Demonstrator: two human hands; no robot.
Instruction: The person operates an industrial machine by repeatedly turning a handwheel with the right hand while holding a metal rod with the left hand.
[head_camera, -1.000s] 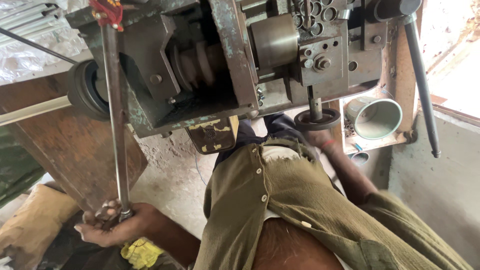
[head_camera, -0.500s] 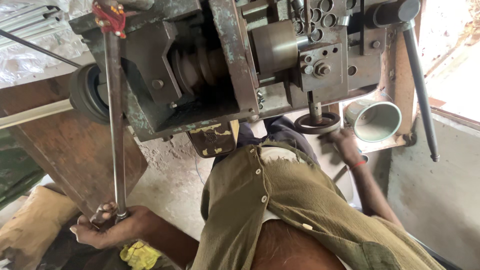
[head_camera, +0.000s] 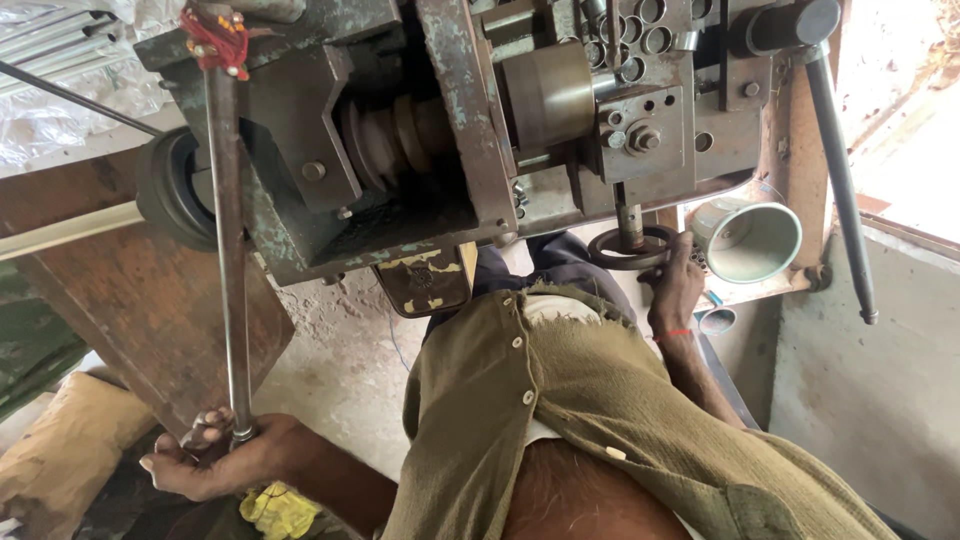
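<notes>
The left hand (head_camera: 215, 462) reaches out low, and its fingers wrap around the bottom end of a long metal rod (head_camera: 228, 260) that stands up to the top of the big machine (head_camera: 420, 140). The right hand (head_camera: 676, 283) stretches forward with its fingers curled on a small round wheel (head_camera: 628, 250) under the machine, just beside a pale green metal cup (head_camera: 752, 238).

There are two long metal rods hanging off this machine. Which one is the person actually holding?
The left rod, with red thread tied at its top. The left hand grips its lower end. The dark right rod hangs free, untouched; the right hand is on the small handwheel.
</notes>
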